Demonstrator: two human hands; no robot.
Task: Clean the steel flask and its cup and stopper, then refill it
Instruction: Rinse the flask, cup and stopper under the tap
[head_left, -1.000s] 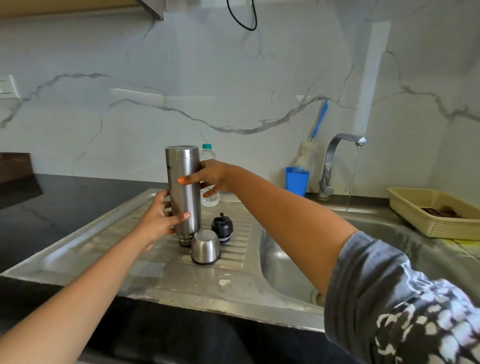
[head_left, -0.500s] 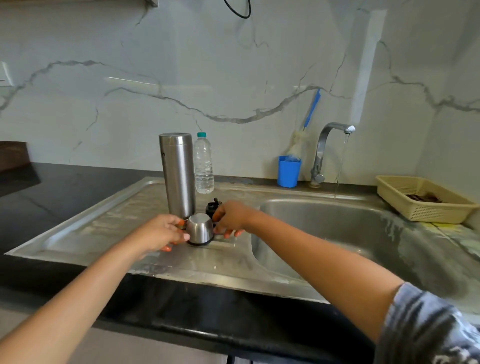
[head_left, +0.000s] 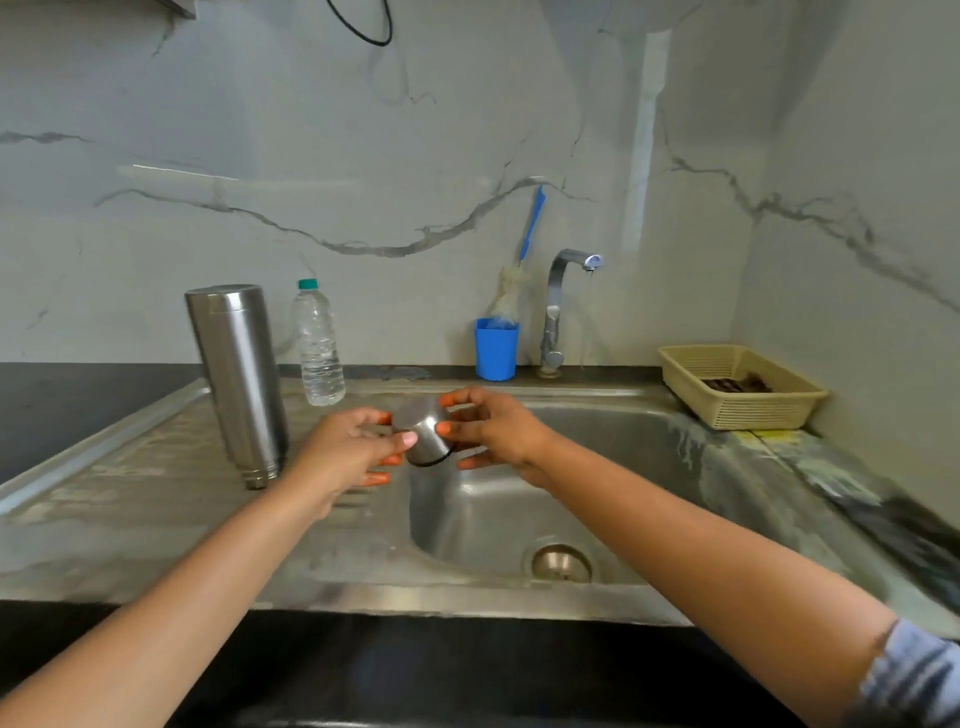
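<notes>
White marble with grey veins backs a black stone bench (head_left: 78, 410), and a stainless steel sink (head_left: 649, 467) with a ribbed drainboard is set into it. On the drainboard the tall cylindrical steel flask (head_left: 236, 384) stands upside down and uncapped, threaded neck on the metal.

Both hands hold the small rounded steel cup (head_left: 423, 434) in the air, over the line where drainboard meets basin. The left hand (head_left: 343, 449) curls its fingers (head_left: 374, 417) onto the cup's left side, and the right hand (head_left: 498, 431) pinches the right side. The cup's black-rimmed mouth tilts down. The stopper is out of sight, perhaps behind the hands.

A curved chrome tap (head_left: 558, 306) runs a thin stream into the basin, well to the right of the cup, which is not yet under it.

The upturned flask looks set to drain, so its body may be washed already, though that cannot be told for sure. The cup seems to be the piece in work. The stopper and the refill appear still to come. A clear plastic water bottle with a teal cap (head_left: 318, 348) stands capped just behind the flask, a likely refill source. A blue-handled bottle brush (head_left: 519, 270) stands in a blue plastic tumbler (head_left: 496, 351) beside the tap.
</notes>
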